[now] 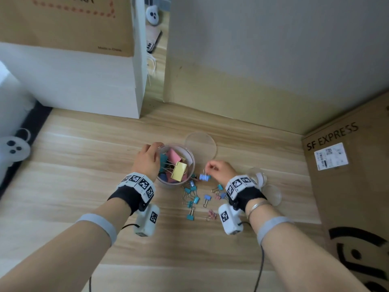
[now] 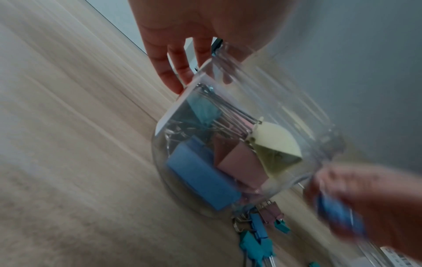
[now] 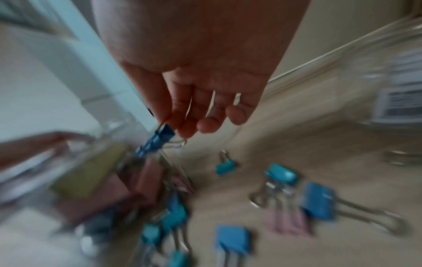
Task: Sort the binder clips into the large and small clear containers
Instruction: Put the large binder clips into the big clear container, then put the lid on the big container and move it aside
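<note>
A large clear container [image 1: 190, 159] stands on the wooden surface with several big clips in it: pink, yellow [image 1: 179, 170], teal and blue. My left hand [image 1: 151, 152] holds its left rim, and its fingers [image 2: 170, 72] lie along the outer wall of the container [image 2: 285, 101]. Just right of the container, my right hand [image 1: 207, 168] pinches a small blue binder clip [image 1: 204, 177] by its wire handle, lifted off the surface. The right wrist view is blurred but shows that clip [image 3: 155, 142] hanging below my fingertips [image 3: 182, 130]. Several small clips [image 1: 192, 197] lie loose in front. The small clear container [image 1: 257, 175] is partly hidden behind my right wrist.
A large clear lid [image 1: 200, 145] lies behind the large container and a small lid [image 1: 273, 194] lies by my right wrist. An SF EXPRESS cardboard box [image 1: 347, 175] stands at the right, white boxes [image 1: 84, 85] at the back left, and a wall [image 1: 263, 60] behind.
</note>
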